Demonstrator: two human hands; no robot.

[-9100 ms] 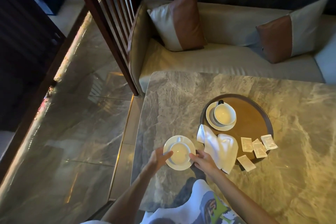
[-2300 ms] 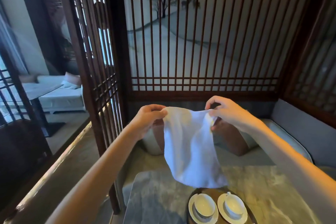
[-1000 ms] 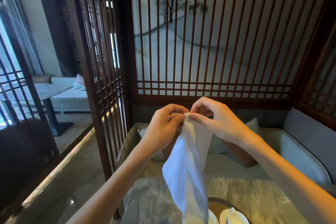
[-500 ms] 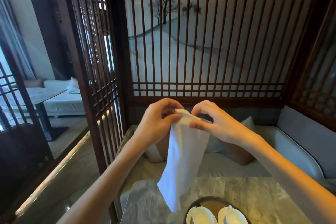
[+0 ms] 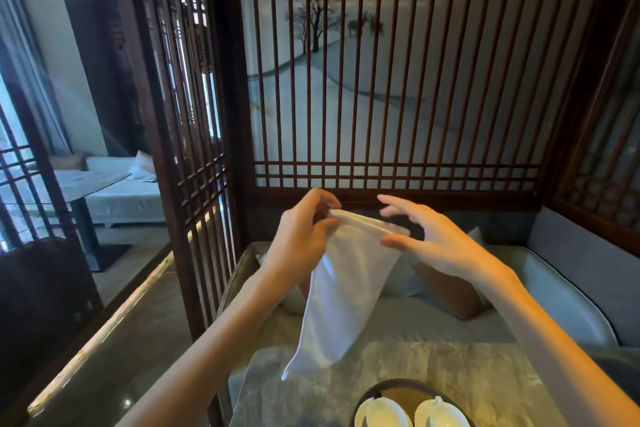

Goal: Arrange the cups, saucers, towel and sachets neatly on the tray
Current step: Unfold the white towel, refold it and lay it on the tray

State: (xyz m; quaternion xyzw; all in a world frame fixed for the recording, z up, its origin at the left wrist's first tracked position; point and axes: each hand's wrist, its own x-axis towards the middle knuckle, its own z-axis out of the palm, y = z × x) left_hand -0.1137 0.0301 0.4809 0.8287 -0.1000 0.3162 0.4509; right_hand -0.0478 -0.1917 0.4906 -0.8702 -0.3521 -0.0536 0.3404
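Both hands are raised in the middle of the frame, above the table (image 5: 467, 374). The left hand (image 5: 301, 236) is closed on the upper left corner of the white towel (image 5: 343, 298), pinching the cloth between thumb and fingers. The right hand (image 5: 426, 236) is spread, fingers apart and blurred; its thumb touches the towel's upper right edge, but whether it actually grips the cloth cannot be told. The towel hangs in the air from that top edge, narrowing as it falls, and its lowest corner ends just above the near left part of the marble tabletop, clear of the tray (image 5: 398, 386). The dark round tray sits at the bottom edge of the frame, right of centre, cut off by it. On it two white cups on saucers stand side by side, the left cup (image 5: 382, 414) and the right cup (image 5: 440, 414), each only partly in view. No sachets can be seen in this part of the frame. Behind the table a grey sofa (image 5: 561, 288) runs along the right, with a brown cushion (image 5: 450, 291) lying on it beneath the right wrist. A dark wooden lattice screen (image 5: 398, 80) fills the upper half of the frame.
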